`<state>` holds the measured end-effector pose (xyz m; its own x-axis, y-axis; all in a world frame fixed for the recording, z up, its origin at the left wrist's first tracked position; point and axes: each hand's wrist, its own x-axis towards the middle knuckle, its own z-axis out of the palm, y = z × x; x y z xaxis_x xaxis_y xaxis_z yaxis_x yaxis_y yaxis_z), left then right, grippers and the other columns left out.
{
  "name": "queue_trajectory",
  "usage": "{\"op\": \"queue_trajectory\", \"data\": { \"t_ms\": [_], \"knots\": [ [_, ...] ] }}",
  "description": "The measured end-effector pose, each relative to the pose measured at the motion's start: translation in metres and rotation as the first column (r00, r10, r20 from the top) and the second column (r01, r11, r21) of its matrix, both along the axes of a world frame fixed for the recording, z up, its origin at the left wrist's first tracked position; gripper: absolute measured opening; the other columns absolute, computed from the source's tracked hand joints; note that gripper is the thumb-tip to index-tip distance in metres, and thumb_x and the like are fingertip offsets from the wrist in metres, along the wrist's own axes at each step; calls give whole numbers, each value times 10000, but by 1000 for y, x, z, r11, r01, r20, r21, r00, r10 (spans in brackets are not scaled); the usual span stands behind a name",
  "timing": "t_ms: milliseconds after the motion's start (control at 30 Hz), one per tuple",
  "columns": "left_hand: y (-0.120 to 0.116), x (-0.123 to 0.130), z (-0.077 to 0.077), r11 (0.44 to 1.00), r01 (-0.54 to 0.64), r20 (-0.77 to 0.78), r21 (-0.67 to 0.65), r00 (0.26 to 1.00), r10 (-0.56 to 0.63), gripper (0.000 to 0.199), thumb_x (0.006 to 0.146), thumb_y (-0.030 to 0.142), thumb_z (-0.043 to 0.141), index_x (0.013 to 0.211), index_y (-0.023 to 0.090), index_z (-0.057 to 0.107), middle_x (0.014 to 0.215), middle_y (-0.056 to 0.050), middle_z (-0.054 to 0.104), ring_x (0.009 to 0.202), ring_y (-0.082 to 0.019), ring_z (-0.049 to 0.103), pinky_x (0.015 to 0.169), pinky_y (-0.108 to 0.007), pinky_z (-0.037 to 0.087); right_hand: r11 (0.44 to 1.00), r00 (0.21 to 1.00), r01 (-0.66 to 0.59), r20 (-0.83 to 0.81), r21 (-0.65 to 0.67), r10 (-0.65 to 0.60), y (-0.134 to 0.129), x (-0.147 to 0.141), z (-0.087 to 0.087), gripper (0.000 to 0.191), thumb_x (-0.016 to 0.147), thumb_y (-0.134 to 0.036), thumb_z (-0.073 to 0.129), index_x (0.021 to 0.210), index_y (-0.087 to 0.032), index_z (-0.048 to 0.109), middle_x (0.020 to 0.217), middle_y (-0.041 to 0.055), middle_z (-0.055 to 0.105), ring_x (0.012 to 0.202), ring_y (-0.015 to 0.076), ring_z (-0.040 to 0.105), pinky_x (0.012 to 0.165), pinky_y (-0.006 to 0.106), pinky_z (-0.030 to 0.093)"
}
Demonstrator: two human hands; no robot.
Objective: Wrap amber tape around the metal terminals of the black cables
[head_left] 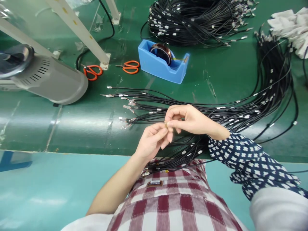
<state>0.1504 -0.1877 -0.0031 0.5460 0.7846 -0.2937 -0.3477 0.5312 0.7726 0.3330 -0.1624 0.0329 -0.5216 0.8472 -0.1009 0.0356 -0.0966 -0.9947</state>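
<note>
My left hand point(152, 138) and my right hand point(189, 120) meet at the table's front, fingertips pinched together. Between them is a small amber piece of tape point(166, 124), mostly covered by the fingers. Behind and under my hands lies a bundle of black cables point(199, 109) with white labels, their stripped ends fanned out to the left. More black cables point(185, 155) hang over the table edge onto my lap, against the checked apron point(166, 195). Whether a cable end is also in my fingers, I cannot tell.
A blue tape dispenser point(161, 69) with an amber roll stands beyond my hands. Orange-handled scissors point(131, 67) and a second orange pair point(93, 72) lie left of it. A grey machine point(51, 78) is at far left. Coiled cables point(192, 22) and white cloth point(292, 29) lie behind.
</note>
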Motion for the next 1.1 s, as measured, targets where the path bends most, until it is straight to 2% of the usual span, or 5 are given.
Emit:
{"op": "queue_trajectory", "data": {
  "t_ms": [100,300,867,1000,1100],
  "knots": [
    [1,-1,-2,999,11,-1,-32,1000,-11,265,798,388,730,757,135,663,581,-12,626,372,-45,403,385,-195,266,1000,996,-8,91,25,5,1,0,-4,119,880,-247,602,845,-134,614,786,6,603,527,60,542,491,185,457],
    [1,-1,4,999,-4,3,-31,1000,4,216,786,333,747,797,136,659,625,-24,680,370,-60,493,395,-187,330,962,940,238,217,133,-263,0,0,-4,186,904,-299,570,849,-138,647,780,7,607,510,59,520,526,210,434],
    [0,-7,4,994,79,-68,69,995,-75,311,844,423,675,792,116,686,673,-56,689,398,-101,574,407,-210,396,992,994,110,-19,-59,-111,-14,-8,2,283,847,-405,674,716,-154,669,727,6,592,608,106,596,652,261,504],
    [-12,-9,0,999,10,-112,52,994,-4,304,834,403,688,724,127,623,634,-39,681,374,-116,591,392,-206,384,988,982,84,158,126,-104,-11,-5,-8,236,902,-365,604,871,-152,702,869,46,641,719,126,603,646,250,467],
    [-27,-14,-3,996,-49,-241,68,968,64,296,832,381,690,695,135,600,613,-35,677,389,-120,602,410,-206,364,918,818,9,525,397,-235,-7,-3,-18,179,925,-318,580,927,-187,701,911,42,661,748,137,588,655,260,419]
  ]
}}
